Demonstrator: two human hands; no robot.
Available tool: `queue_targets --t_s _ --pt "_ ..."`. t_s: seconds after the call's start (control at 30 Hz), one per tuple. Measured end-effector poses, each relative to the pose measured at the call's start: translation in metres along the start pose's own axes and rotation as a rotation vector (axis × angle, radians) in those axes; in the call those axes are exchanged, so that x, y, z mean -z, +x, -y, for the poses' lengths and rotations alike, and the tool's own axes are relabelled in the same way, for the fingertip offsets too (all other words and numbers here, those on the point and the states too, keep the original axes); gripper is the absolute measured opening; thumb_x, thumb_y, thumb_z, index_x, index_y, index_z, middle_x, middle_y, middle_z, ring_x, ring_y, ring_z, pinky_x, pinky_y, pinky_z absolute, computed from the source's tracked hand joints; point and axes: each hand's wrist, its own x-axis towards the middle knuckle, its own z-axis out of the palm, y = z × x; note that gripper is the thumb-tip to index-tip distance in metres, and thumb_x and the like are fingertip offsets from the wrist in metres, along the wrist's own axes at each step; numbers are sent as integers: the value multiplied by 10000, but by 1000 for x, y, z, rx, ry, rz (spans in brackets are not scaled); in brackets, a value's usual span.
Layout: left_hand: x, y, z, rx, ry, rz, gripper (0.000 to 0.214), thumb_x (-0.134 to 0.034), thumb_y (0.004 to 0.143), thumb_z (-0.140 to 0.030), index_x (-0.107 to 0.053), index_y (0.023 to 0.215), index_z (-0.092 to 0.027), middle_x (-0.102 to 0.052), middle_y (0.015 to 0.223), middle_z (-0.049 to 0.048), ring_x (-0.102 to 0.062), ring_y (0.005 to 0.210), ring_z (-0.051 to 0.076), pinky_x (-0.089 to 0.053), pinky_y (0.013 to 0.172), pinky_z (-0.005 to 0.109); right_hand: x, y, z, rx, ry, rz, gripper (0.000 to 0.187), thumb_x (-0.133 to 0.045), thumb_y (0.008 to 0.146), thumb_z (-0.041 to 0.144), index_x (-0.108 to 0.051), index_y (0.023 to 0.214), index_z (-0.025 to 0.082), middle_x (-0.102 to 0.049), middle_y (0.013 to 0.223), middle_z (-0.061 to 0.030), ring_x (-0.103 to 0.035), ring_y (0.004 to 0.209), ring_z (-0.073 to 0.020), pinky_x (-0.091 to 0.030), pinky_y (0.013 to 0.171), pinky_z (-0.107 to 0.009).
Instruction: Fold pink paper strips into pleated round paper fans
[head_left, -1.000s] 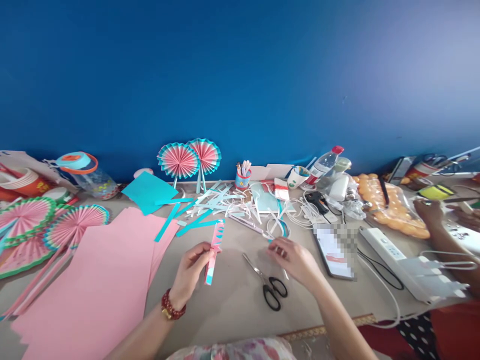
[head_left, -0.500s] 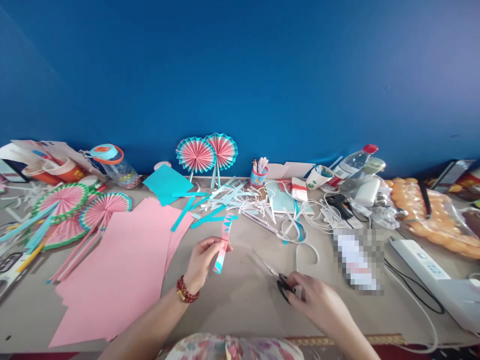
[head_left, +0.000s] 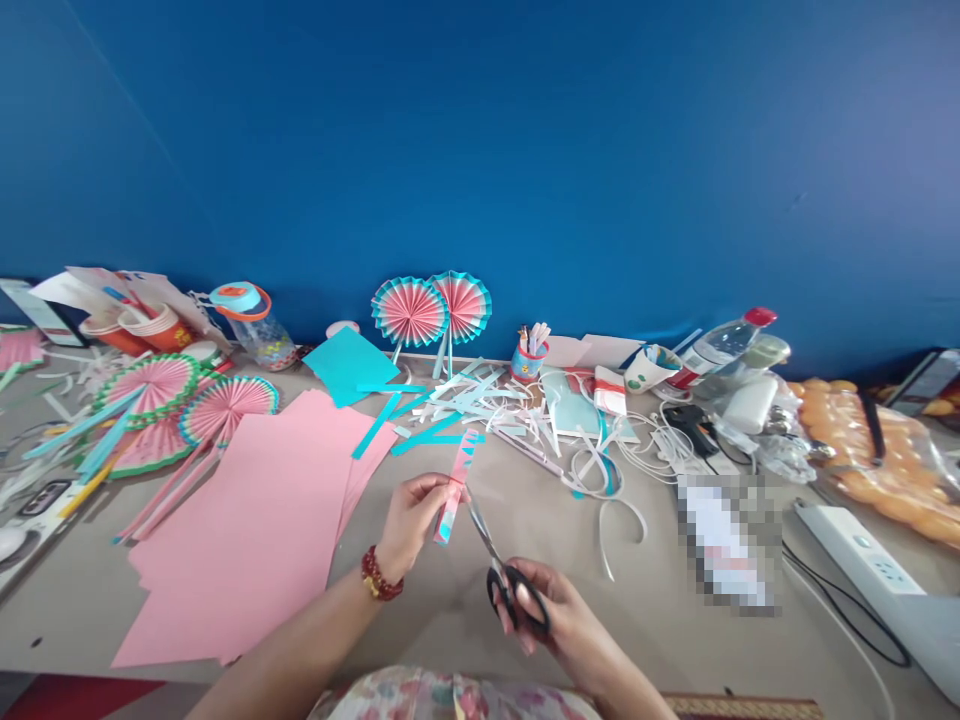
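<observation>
Moved: half a second ago my right hand (head_left: 551,620) lay on the scissors (head_left: 499,565) flat on the table (head_left: 660,620); now it has lifted them, and the blades point up toward the folded strip (head_left: 457,485).
Left hand: my left hand (head_left: 416,510) is closed in a pinch on the folded strip near its middle, holding it upright over the table, as before.
Right hand: fingers through the black loops, gripping the scissors; the blades look nearly together, with the tip just beside the strip's lower half.
Folded strip: one, pink with teal ends, in front of me, above the bare table between the pink sheets (head_left: 247,530) and the white loops of tape.
Counts: one pair of scissors; two standing fans, (head_left: 409,312) and (head_left: 463,305), against the blue wall; at least three lying fans (head_left: 154,385) at far left; several overlapping pink sheets; one teal sheet (head_left: 351,365).
Around: a heap of paper scraps (head_left: 465,395) behind the strip, a pen cup (head_left: 529,358), a paper cup (head_left: 646,368), a water bottle (head_left: 720,345), a blurred phone (head_left: 724,540), a power strip (head_left: 862,545) and a bag of orange things (head_left: 877,460) to the right.
In the way: nothing sits between the blades and the strip; the pink sheets lie just left of my left wrist.
</observation>
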Motion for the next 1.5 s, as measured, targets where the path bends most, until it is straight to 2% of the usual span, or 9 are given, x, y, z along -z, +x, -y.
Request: queue_targets --t_s 0.17,0.37,0.6,0.83,0.9,1.07,1.2,1.37,1.5 --pt "-1 -1 -1 6 -19 3 236 -608 807 -326 -737 733 -143 -717 711 64 -640 718 185 -479 636 258 1 2 -1 -8 22 27 498 -663 760 629 -560 739 142 -575 583 6 -374 371 -36 -233 388 -179" --pt "-1 -1 -3 -15 23 -15 248 -608 809 -338 -726 699 -150 -700 694 37 -590 646 153 -443 611 241 -1 6 -10 25 234 102 413 -579 859 580 -502 779 182 -536 584 29 -330 366 -44 -277 377 -183" --pt "0 -1 -3 -48 57 -37 252 -598 826 -339 -710 723 -138 -676 678 30 -570 632 140 -434 586 220 -9 12 -11 38 354 98 416 -624 845 553 -493 731 175 -523 571 35 -277 354 -23 -276 359 -169" --pt "-2 -2 -5 -83 93 -40 251 -568 858 -325 -684 738 -138 -583 517 -7 -478 456 97 -421 505 208 3 13 -5 -145 483 131 435 -639 817 591 -517 773 175 -495 540 71 -193 310 8 -214 333 -147" --pt "-1 -2 -5 -97 99 -39 260 -563 863 -324 -659 705 -142 -562 501 -15 -461 440 89 -415 495 203 3 14 -4 -148 464 129 455 -650 801 601 -524 753 167 -477 528 79 -181 306 13 -211 330 -146" --pt "1 -2 -8 -124 181 -38 293 -552 869 -346 -671 708 -131 -596 569 9 -497 489 97 -404 491 193 -1 18 -5 23 106 12 454 -624 820 589 -506 699 168 -500 514 61 -269 292 -10 -215 320 -169" --pt "2 -2 -9 -142 222 -49 302 -550 868 -353 -688 723 -126 -640 644 31 -540 572 115 -419 535 194 0 22 -8 45 -304 -127 437 -569 830 606 -462 719 197 -548 550 40 -343 328 -45 -219 347 -186" --pt "2 -1 -8 -108 184 -24 280 -549 859 -316 -666 682 -133 -693 723 61 -583 640 139 -441 571 203 5 21 -8 256 -906 -286 300 -581 853 425 -418 706 221 -487 540 47 -446 491 -118 -313 498 -219" --pt "3 0 -9 -84 122 -22 264 -546 856 -299 -705 724 -134 -690 701 53 -589 661 144 -455 625 217 10 20 -10 327 -1104 -331 185 -536 873 361 -459 774 225 -515 577 32 -480 537 -146 -324 537 -230"
